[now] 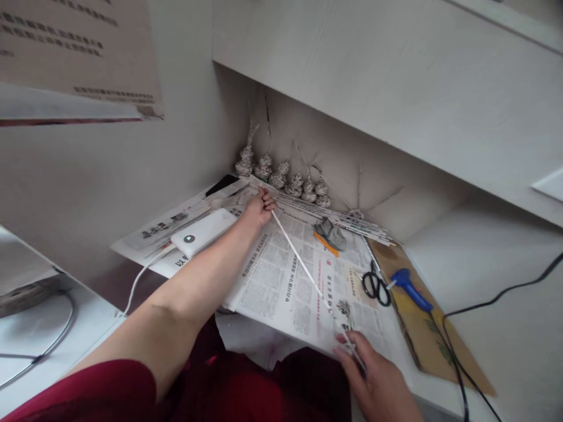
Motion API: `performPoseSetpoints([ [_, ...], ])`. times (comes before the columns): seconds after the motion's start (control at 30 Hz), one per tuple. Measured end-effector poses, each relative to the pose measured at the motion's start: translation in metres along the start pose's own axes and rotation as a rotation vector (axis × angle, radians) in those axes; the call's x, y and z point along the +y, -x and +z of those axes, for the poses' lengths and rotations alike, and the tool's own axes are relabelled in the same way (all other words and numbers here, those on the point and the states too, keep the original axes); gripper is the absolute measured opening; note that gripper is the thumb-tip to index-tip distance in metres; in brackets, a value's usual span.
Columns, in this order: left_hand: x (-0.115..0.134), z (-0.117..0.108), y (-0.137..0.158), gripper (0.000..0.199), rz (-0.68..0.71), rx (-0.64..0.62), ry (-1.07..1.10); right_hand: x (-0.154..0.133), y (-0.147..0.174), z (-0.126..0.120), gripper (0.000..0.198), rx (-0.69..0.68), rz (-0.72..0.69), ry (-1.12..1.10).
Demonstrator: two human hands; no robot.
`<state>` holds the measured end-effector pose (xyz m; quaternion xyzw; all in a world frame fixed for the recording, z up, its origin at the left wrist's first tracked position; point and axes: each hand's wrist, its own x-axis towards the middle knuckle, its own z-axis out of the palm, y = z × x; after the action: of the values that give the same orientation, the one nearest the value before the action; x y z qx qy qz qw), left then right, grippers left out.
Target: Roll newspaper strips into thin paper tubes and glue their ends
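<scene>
A long thin white paper stick (300,258) runs slantwise over the newspaper (272,287), from one hand to the other. My left hand (261,205), reached out to the far side of the board, has its fingers curled round the stick's far end. Close to the near edge, my right hand (373,369) pinches the other end between thumb and fingers, slightly blurred. Just beyond my left hand lies a bundle of similar paper sticks (338,218). Black-handled scissors (376,287) rest to the right, beyond my right hand.
Several woven gourd-shaped pieces (279,174) stand along the back wall. A white power bank (204,231) with a cable lies at left. At right, a blue glue gun (411,289) sits on cardboard (422,334). Grey cloth-like material (331,233) lies mid-board. A slanted panel (373,76) overhangs the back.
</scene>
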<state>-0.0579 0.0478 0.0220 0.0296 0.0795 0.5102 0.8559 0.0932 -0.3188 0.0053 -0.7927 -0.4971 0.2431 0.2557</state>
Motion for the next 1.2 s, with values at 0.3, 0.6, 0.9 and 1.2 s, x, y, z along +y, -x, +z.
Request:
performPoseSetpoints([
  [0.3,0.002,0.001,0.002,0.035,-0.046,-0.033,0.014,-0.011,0.009,0.007,0.042,-0.542,0.265,-0.816],
  [0.6,0.002,0.0,0.0,0.034,-0.007,0.005,0.007,-0.001,0.006,-0.002,0.038,0.003,0.024,-0.035],
  [0.9,0.001,-0.001,0.0,0.033,-0.045,-0.009,-0.014,-0.013,0.016,-0.007,0.041,-0.483,0.272,-0.785],
  [1.2,0.001,-0.006,-0.005,0.031,-0.022,0.003,-0.043,-0.023,0.003,-0.013,0.04,-0.153,0.043,-0.093],
])
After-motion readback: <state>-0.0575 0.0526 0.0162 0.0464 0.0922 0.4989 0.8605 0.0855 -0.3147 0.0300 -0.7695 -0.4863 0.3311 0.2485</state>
